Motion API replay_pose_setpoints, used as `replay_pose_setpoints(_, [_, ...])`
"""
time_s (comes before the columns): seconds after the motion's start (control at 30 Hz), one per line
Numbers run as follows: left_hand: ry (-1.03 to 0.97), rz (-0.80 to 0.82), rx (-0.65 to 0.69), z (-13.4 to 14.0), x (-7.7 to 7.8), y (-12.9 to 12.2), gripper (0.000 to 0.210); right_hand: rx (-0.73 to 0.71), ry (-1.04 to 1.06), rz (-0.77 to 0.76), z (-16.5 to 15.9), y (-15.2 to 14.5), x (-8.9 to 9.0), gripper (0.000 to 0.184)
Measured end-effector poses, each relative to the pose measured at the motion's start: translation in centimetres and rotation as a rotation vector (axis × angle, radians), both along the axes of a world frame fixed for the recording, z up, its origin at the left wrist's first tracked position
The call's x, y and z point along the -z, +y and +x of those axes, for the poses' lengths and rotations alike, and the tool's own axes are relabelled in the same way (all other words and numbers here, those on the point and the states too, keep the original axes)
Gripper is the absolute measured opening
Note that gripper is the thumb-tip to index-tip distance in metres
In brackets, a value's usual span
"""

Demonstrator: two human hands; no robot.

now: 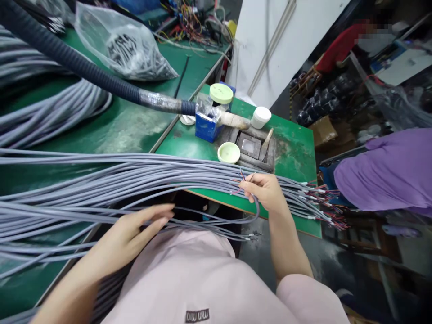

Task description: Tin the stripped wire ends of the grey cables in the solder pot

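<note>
My right hand (265,191) pinches the end of a grey cable (257,212), which bends up into the fingers from below. Thin coloured wires (241,175) fan out at the fingertips, pointing up and left. My left hand (137,231) is held over the grey cables at the table's near edge, its thumb and fingers straight and apart. Whether it touches a cable I cannot tell. A long bundle of grey cables (135,180) runs beneath the right hand, and its stripped ends with reddish wires (324,195) hang toward the right edge. Several cable ends with dark wires (251,236) lie close to my body.
Behind the bundle sit a square metal pot (250,144) with a shiny centre, a pale green dish (228,153), a white tub (261,117) and a blue box (206,128). A black hose (118,87) crosses above. A person in purple (384,171) is at right.
</note>
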State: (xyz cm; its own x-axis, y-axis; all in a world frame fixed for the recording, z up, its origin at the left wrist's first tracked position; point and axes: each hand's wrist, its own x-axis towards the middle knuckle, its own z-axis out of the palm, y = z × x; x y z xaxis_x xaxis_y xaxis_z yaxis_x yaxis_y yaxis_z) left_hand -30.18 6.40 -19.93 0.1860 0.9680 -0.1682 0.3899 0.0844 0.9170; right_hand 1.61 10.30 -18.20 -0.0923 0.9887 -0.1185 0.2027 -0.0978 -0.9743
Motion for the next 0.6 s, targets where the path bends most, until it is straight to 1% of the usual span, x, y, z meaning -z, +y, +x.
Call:
replay_pose_setpoints(0.03, [-0.036, -0.001, 0.038, 1.2, 0.0, 1.0, 0.040, -0.010, -0.004, -0.001, -0.3, -0.2, -0.3, 0.027])
replay_pose_setpoints(0.1, [-0.210, 0.011, 0.063, 4.3, 0.0, 3.2, 0.041, -0.030, -0.020, -0.015, -0.9, -0.7, -0.8, 0.027])
replay_pose_setpoints(0.17, [-0.374, -0.046, 0.116, 7.2, 0.0, 5.3, 0.040, -0.057, -0.043, -0.034, -1.2, -1.2, -1.3, 0.025])
replay_pose_setpoints(0.23, [-0.481, -0.110, 0.158, 9.1, 0.1, 6.8, 0.037, -0.074, -0.070, -0.036, -1.4, -1.7, -1.5, 0.025])
replay_pose_setpoints(0.27, [-0.518, -0.136, 0.173, 9.7, 0.2, 7.2, 0.036, -0.080, -0.086, -0.036, -1.4, -1.9, -1.6, 0.025])
replay_pose_setpoints(0.33, [-0.572, -0.178, 0.195, 10.2, 0.3, 7.6, 0.033, -0.089, -0.115, -0.040, -1.4, -2.3, -1.5, 0.026])
replay_pose_setpoints(0.47, [-0.608, -0.226, 0.266, 9.7, 0.4, 7.6, 0.028, -0.127, -0.176, -0.089, -1.6, -2.7, -1.5, 0.027])
replay_pose_setpoints(0.53, [-0.566, -0.186, 0.336, 9.3, 0.2, 7.6, 0.026, -0.152, -0.216, -0.105, -1.9, -2.6, -1.5, 0.025])
replay_pose_setpoints(0.6, [-0.474, -0.066, 0.424, 9.0, -0.1, 7.7, 0.024, -0.177, -0.250, -0.104, -2.3, -2.4, -1.5, 0.024])
